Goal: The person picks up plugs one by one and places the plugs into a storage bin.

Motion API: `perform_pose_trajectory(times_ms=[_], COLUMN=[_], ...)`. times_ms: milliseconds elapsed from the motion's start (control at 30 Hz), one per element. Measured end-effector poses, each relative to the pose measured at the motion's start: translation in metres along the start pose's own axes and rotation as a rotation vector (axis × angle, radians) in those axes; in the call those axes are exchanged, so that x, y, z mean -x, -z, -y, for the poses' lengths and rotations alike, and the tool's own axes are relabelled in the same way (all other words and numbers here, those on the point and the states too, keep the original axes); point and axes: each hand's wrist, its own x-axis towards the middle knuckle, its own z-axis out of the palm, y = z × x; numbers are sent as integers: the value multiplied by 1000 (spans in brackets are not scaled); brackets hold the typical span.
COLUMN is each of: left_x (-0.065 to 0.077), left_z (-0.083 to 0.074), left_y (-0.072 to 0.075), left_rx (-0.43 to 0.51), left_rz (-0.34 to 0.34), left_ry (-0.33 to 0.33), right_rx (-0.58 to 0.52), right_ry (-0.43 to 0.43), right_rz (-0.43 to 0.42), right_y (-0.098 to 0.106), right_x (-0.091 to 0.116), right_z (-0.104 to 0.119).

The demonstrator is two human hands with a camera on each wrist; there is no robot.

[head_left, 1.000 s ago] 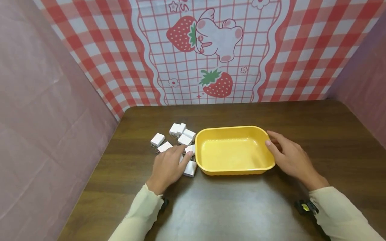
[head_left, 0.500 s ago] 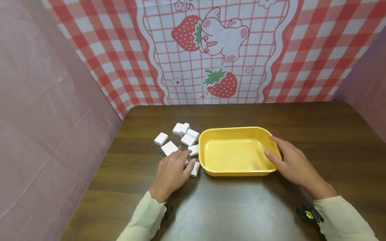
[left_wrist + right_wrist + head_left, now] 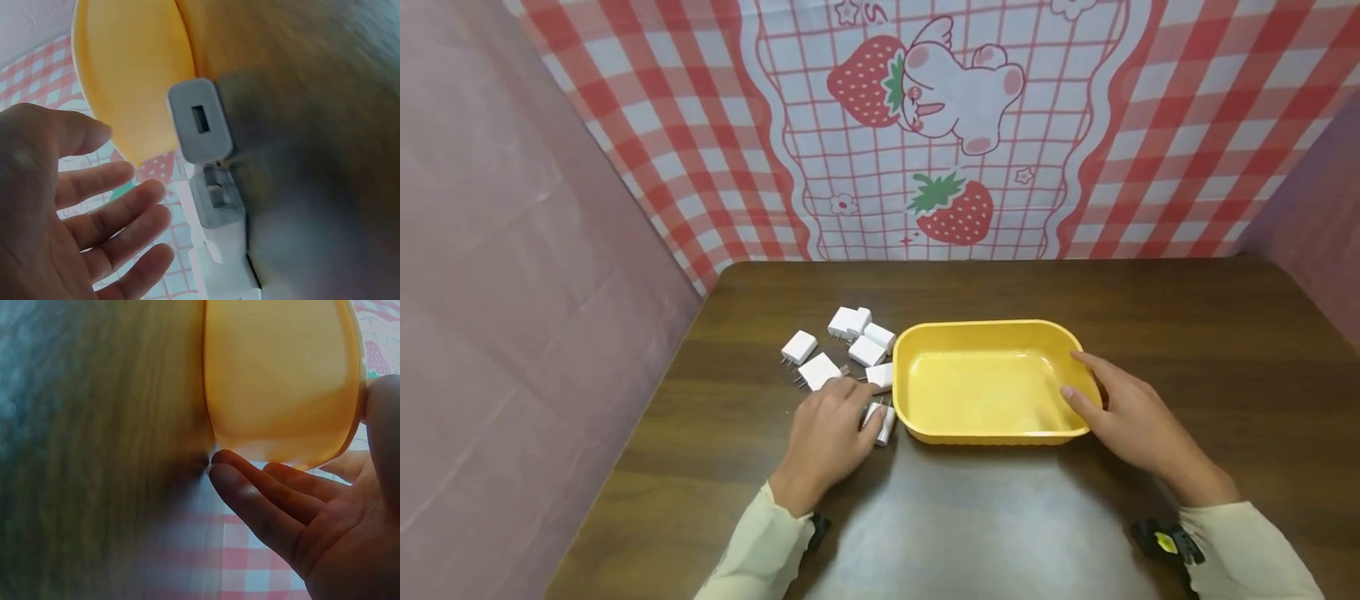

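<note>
My left hand (image 3: pixel 826 429) hovers with relaxed fingers beside a loose group of white USB wall chargers. In the left wrist view the palm is bare, and the fingers stand apart from a charger (image 3: pixel 200 122) whose USB port faces the camera. Another charger (image 3: pixel 886 427) lies by the left thumb, next to the yellow plastic tub (image 3: pixel 992 438). My right hand (image 3: pixel 1138 425) holds the tub's right end, thumb over the rim and fingers along the outside. Nothing lies inside the tub. The left fingers partly hide the nearest chargers in the head view.
More chargers lie beyond the left hand, among them a separate one (image 3: pixel 799 347) at the far left and a cluster (image 3: pixel 850 322) at the back. The brown wooden table (image 3: pixel 970 533) ends at a red-checked cloth (image 3: pixel 685 167) behind.
The head view has shifted slightly. My left hand has drawn back a little, uncovering more of the chargers, and the one by its thumb has turned. My right thumb has moved further over the tub's rim.
</note>
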Motion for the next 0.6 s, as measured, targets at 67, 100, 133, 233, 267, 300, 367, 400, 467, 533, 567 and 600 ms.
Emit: perform_pose_trajectory(times_ms=[67,100,133,233,267,300,367,400,467,533,567,600], left_x=[0,0,1,2,2,3,3,3,3,3,3,3], left_z=[-1,-2,-3,-5,-5,-5,-6,-6,-6,-6,-6,-7], left_y=[0,0,0,0,0,0,2,2,3,4,4,4], left_rx=[0,-2,-4,-14,-19,-24,-31,-35,-41,-43,-43,-41], left_rz=[-8,-12,-12,5,14,22,46,59,89,125,147,168], left_ry=[-15,-22,-25,-26,-23,-18,-6,0,9,13,17,19], right_rx=[-1,-2,-2,0,0,1,1,0,0,1,-1,-4], right_ry=[7,10,13,17,17,15,11,10,0,-15,-28,-41], right_rz=[-10,-13,-17,-21,-20,-18,-15,-15,-6,4,16,27], right_y=[-2,-2,-3,-5,-5,-5,-5,-5,-4,-4,-4,-4], right_x=[0,0,0,1,1,1,1,1,2,2,2,2], right_z=[0,0,0,0,0,0,0,0,0,-1,-1,-2])
